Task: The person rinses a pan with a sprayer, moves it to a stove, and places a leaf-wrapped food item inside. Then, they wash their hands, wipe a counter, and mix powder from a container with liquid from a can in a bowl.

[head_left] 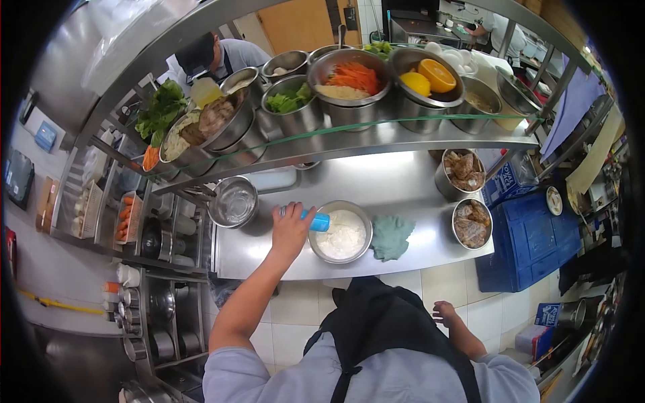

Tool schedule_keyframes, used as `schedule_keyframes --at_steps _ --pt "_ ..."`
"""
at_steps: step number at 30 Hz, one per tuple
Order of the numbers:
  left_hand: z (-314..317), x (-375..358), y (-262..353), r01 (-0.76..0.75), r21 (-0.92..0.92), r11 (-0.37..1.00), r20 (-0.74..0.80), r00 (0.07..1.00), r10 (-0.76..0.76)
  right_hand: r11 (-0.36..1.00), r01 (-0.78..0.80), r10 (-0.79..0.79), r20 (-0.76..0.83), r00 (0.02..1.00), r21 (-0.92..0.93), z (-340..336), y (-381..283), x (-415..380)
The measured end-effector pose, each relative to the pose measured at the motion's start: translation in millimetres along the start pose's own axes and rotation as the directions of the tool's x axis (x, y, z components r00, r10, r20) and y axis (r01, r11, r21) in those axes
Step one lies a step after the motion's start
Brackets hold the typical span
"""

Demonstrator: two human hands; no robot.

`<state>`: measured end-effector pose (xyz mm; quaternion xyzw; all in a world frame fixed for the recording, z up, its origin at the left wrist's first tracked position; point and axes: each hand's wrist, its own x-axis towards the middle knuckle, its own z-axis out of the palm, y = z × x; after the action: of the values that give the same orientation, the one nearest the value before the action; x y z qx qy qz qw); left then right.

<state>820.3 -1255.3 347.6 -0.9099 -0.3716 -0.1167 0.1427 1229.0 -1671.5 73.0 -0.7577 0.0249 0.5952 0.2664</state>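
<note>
My left hand (290, 228) is wrapped round a blue container (314, 220), tilted with its end over the left side of a metal bowl (368, 248). White powdery stuff (341, 236) fills much of that bowl. Just right of the bowl lies a crumpled green cloth (392, 237) on the steel counter (295, 258). An empty-looking metal bowl (233, 201) stands to the left of my left hand. My right hand (445, 314) hangs in front of the counter's edge, fingers apart, holding nothing.
Above the counter, a steel shelf (376, 140) bears several bowls of vegetables and cut orange. Two metal pots (471, 223) (461, 172) of brown food stand at the counter's right, beside a blue bin (514, 235). A co-worker (232, 57) bends behind the shelf; another person (500, 33) is farther back.
</note>
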Motion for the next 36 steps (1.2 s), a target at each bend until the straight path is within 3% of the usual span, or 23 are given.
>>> schedule_keyframes --at_steps 6,10,18,22,25,26,29,32,34,36 --pt "23.4 -27.4 -20.4 0.147 -0.148 0.978 -0.003 0.989 -0.149 1.000 -0.002 0.002 -0.013 1.000 -0.019 58.1 -2.7 -24.8" --pt "29.6 -39.2 -20.3 0.161 -0.183 0.970 0.014 0.987 -0.162 0.999 0.018 -0.017 0.026 1.000 -0.043 87.4 -7.9 -32.4" --pt "2.6 -12.5 -25.6 -0.101 -0.169 0.980 -0.140 0.987 0.077 0.979 0.103 -0.095 0.055 0.994 -0.178 123.8 -48.0 -32.5" --pt "-10.7 1.1 -30.6 -0.098 -0.131 0.986 -0.160 0.984 0.077 0.979 0.139 -0.127 0.089 0.988 -0.147 128.5 -57.0 -20.1" --pt "-12.9 3.8 -31.6 -0.014 -0.179 0.984 -0.136 0.991 -0.011 0.981 0.150 -0.132 0.149 0.980 -0.123 129.3 -46.6 -6.1" --pt "-6.0 -0.9 -30.2 0.029 -0.195 0.980 -0.085 0.995 -0.046 0.989 0.075 -0.060 0.121 0.991 -0.131 130.7 -43.2 0.1" --pt "34.2 -20.9 -22.9 0.136 -0.232 0.963 0.021 0.991 -0.135 0.979 0.042 -0.013 0.141 0.990 -0.202 126.4 -23.2 16.3" --pt "59.3 -44.5 -16.5 0.361 -0.386 0.849 0.178 0.932 -0.316 0.965 0.013 0.038 0.187 0.982 -0.261 125.6 -22.1 17.2" --pt "99.6 -69.2 -8.1 0.407 -0.517 0.753 0.022 0.885 -0.464 0.960 0.024 0.031 0.193 0.981 -0.278 124.8 -24.0 26.5" --pt "69.1 -76.1 -24.2 0.496 -0.716 0.491 0.292 0.852 -0.434 0.839 0.211 -0.063 0.296 0.953 -0.501 128.0 -35.4 26.7"
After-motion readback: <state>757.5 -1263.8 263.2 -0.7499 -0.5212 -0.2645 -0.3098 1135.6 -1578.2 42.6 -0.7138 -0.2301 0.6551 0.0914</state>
